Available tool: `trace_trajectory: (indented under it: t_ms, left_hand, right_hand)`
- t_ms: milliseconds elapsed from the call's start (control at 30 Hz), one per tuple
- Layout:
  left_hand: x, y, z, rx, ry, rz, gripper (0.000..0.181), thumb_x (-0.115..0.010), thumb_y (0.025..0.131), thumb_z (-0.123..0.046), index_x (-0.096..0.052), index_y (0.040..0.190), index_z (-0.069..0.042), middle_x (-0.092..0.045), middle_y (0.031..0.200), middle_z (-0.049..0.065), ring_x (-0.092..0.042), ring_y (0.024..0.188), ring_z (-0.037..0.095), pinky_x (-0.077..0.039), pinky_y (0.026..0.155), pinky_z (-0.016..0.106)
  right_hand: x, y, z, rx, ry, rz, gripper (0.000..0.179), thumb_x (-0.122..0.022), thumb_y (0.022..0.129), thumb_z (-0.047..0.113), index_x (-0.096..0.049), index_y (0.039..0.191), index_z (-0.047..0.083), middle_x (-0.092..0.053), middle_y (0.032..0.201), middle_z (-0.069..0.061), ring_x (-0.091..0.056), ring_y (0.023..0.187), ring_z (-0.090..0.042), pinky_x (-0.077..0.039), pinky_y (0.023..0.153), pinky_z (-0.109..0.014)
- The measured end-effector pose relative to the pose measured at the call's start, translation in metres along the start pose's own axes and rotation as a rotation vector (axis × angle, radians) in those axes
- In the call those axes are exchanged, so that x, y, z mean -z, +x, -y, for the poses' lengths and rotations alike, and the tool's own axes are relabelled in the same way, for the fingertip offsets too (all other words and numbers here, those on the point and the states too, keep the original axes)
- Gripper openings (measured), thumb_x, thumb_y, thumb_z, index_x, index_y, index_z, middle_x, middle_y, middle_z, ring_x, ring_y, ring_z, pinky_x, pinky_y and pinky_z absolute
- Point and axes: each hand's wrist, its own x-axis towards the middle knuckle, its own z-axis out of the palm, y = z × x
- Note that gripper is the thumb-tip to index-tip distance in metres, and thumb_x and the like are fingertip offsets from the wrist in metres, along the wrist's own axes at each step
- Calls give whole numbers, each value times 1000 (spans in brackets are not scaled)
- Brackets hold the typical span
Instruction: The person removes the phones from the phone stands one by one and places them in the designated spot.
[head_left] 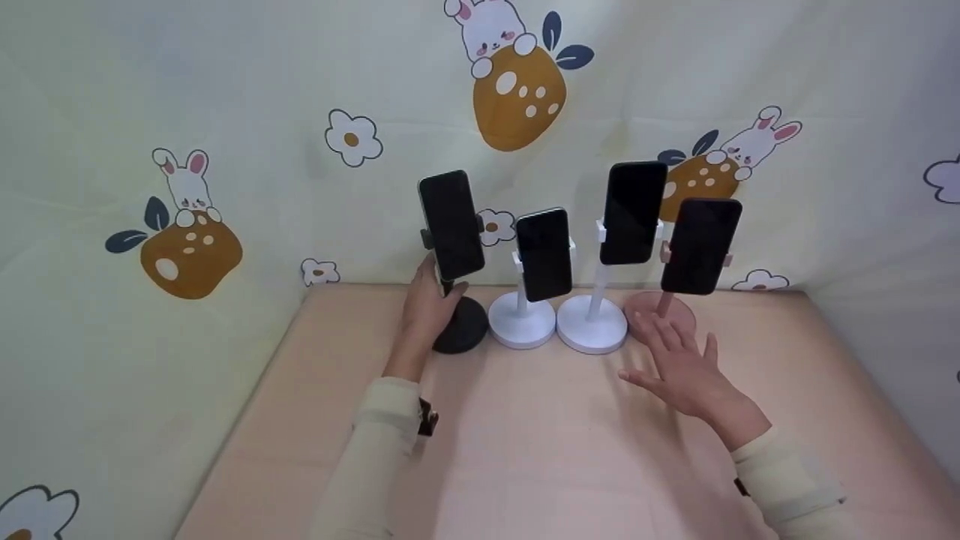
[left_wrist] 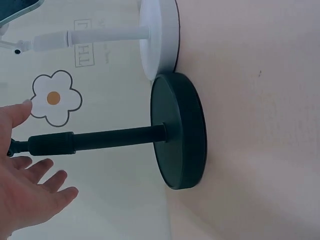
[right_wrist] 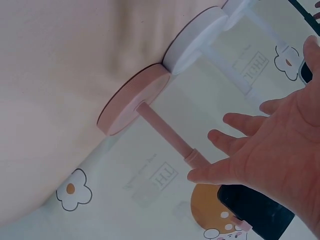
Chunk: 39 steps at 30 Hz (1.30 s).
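Observation:
My left hand (head_left: 429, 304) is at the stem of the black phone stand (left_wrist: 182, 135), thumb on one side and loosely spread fingers on the other. A dark phone (head_left: 452, 225) sits in that stand's clamp. Spread fingers of my right hand (head_left: 686, 371) reach toward the pink phone stand (right_wrist: 135, 100), overlapping its base in the head view. It too carries a phone (head_left: 703, 246). Between them stand a shorter white phone stand (head_left: 523, 322) with a phone (head_left: 545, 255) and a taller white phone stand (head_left: 592, 326) with a phone (head_left: 634, 213).
The stands are lined up side by side, bases close together, near the back of a table covered in pale pink cloth (head_left: 525, 450). Behind them hangs a light curtain (head_left: 262, 75) printed with rabbits, strawberries and flowers.

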Motion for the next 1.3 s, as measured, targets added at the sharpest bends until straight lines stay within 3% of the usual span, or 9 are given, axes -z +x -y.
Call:
trace_trajectory:
  t_ms: [300, 467, 633, 800, 1067, 1300]
  left_hand:
    - [0, 4, 0, -22, -82, 0, 73, -66, 96, -23, -28, 154, -2, -40, 156, 19, -41, 145, 31, -33, 121, 44]
    - [3, 11, -3, -25, -111, 6, 64, -60, 99, -29, -33, 152, -5, -46, 152, 17, -43, 144, 29, -35, 120, 43]
    - [5, 16, -4, -26, -118, 22, 63, -54, 102, -26, -28, 155, -7, -44, 155, 18, -42, 144, 29, -35, 120, 42]
    - [3, 19, 0, -22, -102, 19, 59, -54, 101, -21, -33, 153, -5, -49, 150, 19, -47, 140, 31, -39, 117, 43]
    - [1, 20, 4, -28, -167, -28, 46, -57, 99, -9, -47, 145, -5, -60, 137, 19, -57, 130, 31, -47, 111, 40]
    - [2, 23, 7, -52, -208, -106, 25, -58, 99, -8, -64, 123, -4, -70, 119, 17, -66, 116, 28, -54, 99, 37]
  right_hand:
    - [2, -2, 3, 2, -1, -4, 93, -59, 93, 58, -14, 160, 13, -16, 164, -24, -6, 149, -52, 8, 108, -82]
    - [0, -1, 1, 1, -5, 2, 95, -55, 92, 64, -12, 160, 15, -15, 164, -24, -6, 149, -52, 8, 108, -82]
    - [0, -1, 0, -4, 2, 5, 91, -58, 93, 58, -13, 160, 15, -15, 164, -24, -4, 149, -53, 10, 107, -82]
    - [0, -1, 0, -1, 5, 0, 92, -59, 93, 57, -13, 160, 15, -15, 164, -24, -6, 149, -53, 9, 107, -82]
    - [-2, -2, 0, 4, 1, -13, 90, -59, 93, 57, -19, 159, 11, -19, 163, -26, -10, 149, -52, 6, 108, -82]
    - [-3, -4, 0, 26, 4, -43, 83, -59, 94, 54, -28, 156, 9, -25, 160, -28, -16, 147, -54, 2, 108, -82]
